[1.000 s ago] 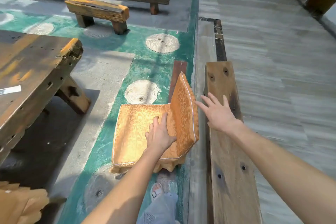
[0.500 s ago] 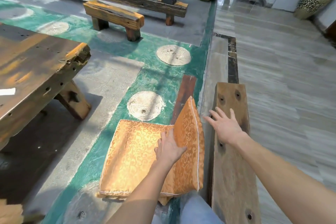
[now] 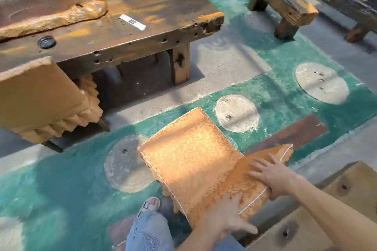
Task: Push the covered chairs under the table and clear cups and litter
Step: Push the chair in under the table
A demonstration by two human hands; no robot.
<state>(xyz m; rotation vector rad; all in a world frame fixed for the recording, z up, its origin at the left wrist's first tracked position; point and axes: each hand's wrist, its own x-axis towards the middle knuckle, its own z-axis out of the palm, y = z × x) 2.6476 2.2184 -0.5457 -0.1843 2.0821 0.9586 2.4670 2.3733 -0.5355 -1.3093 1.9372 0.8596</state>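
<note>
A low chair under an orange brocade cover (image 3: 189,155) stands on the green floor in front of me, its seat facing the dark wooden table (image 3: 155,32). My left hand (image 3: 226,218) grips the near end of the chair's backrest. My right hand (image 3: 271,175) lies over the backrest's top edge, fingers spread on the fabric. A second covered chair (image 3: 34,96) stands at the table's near left corner. Two white paper slips (image 3: 132,22) lie on the tabletop, beside a dark round lid-like thing (image 3: 46,42).
A pale wooden bench (image 3: 330,210) runs close behind the chair at lower right. A small wooden stool (image 3: 283,2) stands at upper right. My sandalled foot (image 3: 150,207) is beside the chair. Bare floor lies between chair and table.
My right hand left the wooden bench and now rests on the chair's backrest. The chair has swung round toward the table, and my view has turned left.
</note>
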